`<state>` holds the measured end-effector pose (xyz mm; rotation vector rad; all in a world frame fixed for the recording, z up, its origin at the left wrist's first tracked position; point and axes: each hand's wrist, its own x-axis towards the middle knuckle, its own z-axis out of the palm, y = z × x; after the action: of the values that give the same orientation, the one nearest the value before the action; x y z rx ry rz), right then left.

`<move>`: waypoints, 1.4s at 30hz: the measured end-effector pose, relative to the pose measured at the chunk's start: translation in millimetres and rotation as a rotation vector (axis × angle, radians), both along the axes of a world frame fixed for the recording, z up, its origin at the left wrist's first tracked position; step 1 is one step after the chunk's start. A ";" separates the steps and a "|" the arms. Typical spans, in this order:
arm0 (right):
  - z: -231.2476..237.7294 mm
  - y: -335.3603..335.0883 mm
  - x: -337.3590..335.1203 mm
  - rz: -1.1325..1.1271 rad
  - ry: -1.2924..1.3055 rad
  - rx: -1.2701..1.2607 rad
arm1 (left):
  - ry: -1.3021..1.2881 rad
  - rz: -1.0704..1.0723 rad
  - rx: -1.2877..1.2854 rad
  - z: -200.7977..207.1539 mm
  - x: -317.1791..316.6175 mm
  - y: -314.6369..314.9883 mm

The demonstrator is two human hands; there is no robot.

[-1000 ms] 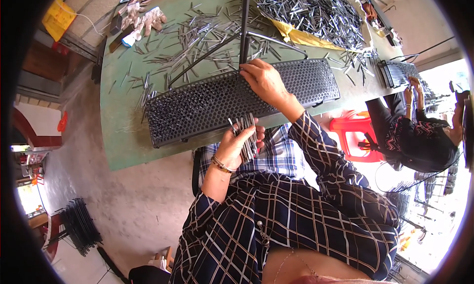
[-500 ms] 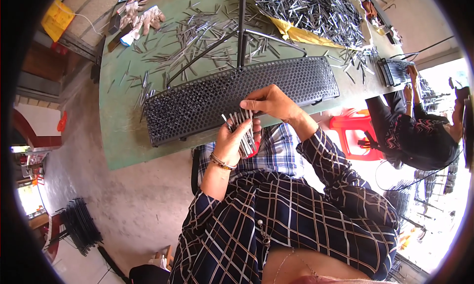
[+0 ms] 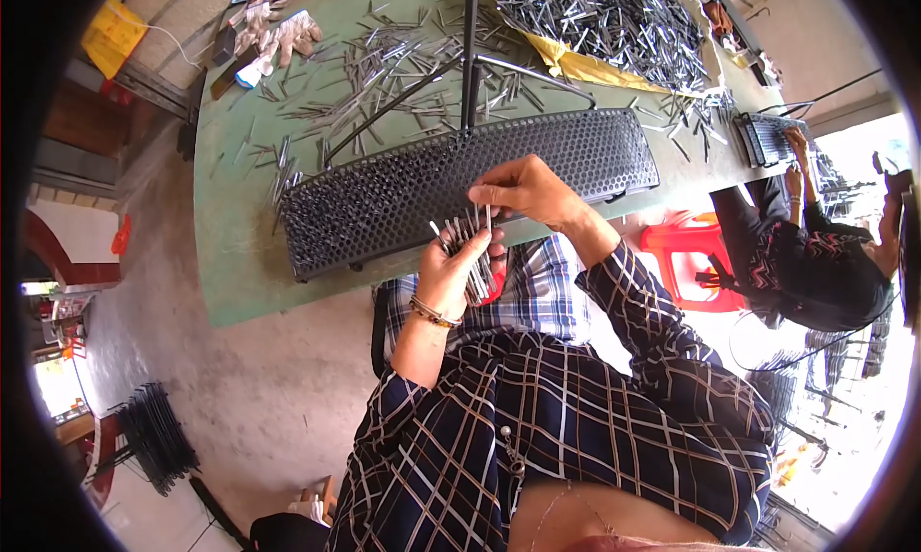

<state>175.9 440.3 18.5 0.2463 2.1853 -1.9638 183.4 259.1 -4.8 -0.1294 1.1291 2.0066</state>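
Observation:
My left hand (image 3: 443, 279) is closed around a bundle of thin grey metal rods (image 3: 477, 285), whose ends fan out past the thumb. Just above it, the thumb and fingers of my right hand (image 3: 533, 195) pinch one metal rod (image 3: 488, 217) at the top of the bundle. Both hands are by the near edge of a long black panel full of small holes (image 3: 422, 173), which lies on the green table (image 3: 225, 283). The panel's left part looks dark and densely filled, while holes show plainly across its middle and right.
Loose rods (image 3: 369, 77) lie scattered behind the panel, around a black metal frame (image 3: 469, 92). At the back right is a yellow-edged sack (image 3: 595, 34) heaped with rods. Gloves (image 3: 288, 36) lie back left. A person (image 3: 815, 264) works at another panel (image 3: 767, 138), near a red stool (image 3: 686, 264).
My right hand has shifted slightly, and the rod in its pinch now stands out above the bundle. The left hand stays nearly still. The other person's hand has moved a little on their panel.

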 end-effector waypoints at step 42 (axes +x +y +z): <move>-14.6 3.0 -42.9 -0.215 0.603 0.440 | -0.053 -0.064 0.095 -1.2 -2.4 -8.1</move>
<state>133.0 443.4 3.8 -0.0729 3.0919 -1.7926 181.0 251.0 -6.0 -0.0964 0.9905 1.9848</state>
